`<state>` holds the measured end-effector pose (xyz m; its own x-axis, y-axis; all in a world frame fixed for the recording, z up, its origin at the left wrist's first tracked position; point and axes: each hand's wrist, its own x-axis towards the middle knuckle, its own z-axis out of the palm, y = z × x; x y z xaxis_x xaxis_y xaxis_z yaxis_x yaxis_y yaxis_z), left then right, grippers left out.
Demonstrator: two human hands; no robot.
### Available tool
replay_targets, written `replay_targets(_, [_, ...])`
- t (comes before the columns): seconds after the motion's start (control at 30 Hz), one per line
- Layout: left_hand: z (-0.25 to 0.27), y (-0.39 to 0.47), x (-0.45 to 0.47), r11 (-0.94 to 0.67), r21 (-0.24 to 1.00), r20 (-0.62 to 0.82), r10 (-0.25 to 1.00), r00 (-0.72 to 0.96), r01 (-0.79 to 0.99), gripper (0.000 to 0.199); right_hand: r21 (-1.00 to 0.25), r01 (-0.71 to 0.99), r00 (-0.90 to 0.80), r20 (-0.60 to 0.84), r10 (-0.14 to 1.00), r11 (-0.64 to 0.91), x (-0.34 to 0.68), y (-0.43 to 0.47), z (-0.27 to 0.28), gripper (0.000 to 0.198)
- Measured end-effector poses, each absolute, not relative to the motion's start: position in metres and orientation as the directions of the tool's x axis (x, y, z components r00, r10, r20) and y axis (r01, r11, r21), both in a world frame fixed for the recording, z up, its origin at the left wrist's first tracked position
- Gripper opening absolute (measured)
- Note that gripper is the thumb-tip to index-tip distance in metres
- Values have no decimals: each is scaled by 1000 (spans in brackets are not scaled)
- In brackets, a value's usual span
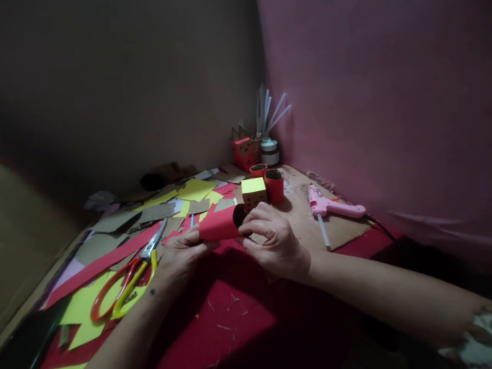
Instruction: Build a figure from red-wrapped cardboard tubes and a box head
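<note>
A red paper-covered cardboard tube (pixel 218 224) lies sideways between my hands, its dark hollow end facing right. My left hand (pixel 184 251) grips its left end, thumb underneath and fingers behind. At the open right end, my right hand (pixel 271 241) pinches the rim with thumb and fingers. Just behind the tube stands a small cardboard box with a yellow top (pixel 253 185). Two more red-covered tubes, a nearer one (pixel 274 188) and a farther one (pixel 258 168), stand upright beside that box. Scissors with red and yellow handles (pixel 148 256) lie left of my left hand.
A pink glue gun (pixel 336 207) with a glue stick rests on a cardboard sheet (pixel 346 233) at right. Yellow paper (pixel 197 189), red strips and cardboard scraps cover the left side. Behind stand a red decorated holder (pixel 243 154), white sticks (pixel 265 110) and a lidded jar (pixel 269 152).
</note>
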<state>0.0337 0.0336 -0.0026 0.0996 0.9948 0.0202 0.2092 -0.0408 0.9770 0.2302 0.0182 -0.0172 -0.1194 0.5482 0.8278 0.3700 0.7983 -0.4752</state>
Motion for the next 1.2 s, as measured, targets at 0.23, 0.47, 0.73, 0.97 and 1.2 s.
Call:
replay_targets(0.23, [3, 25, 38, 139, 971, -157, 985, 77, 196, 23, -550, 299, -76, 801, 594, 780, 234, 19, -17, 15])
replay_targets(0.47, [3, 22, 37, 191, 974, -207, 970, 131, 125, 19, -890, 52, -54, 450, 891, 453, 238, 25, -15, 7])
replay_targets(0.73, [3, 18, 33, 202, 975, -216, 958, 190, 90, 17, -848, 186, -94, 487, 868, 496, 239, 26, -12, 7])
replay_targets(0.97, [11, 19, 29, 65, 988, -104, 950, 296, 138, 31, -904, -427, -196, 89, 976, -3, 236, 29, -14, 21])
replay_targets(1.2, [7, 17, 31, 17, 995, -43, 960, 277, 97, 18, -862, -494, -279, 33, 960, -115, 238, 31, -15, 29])
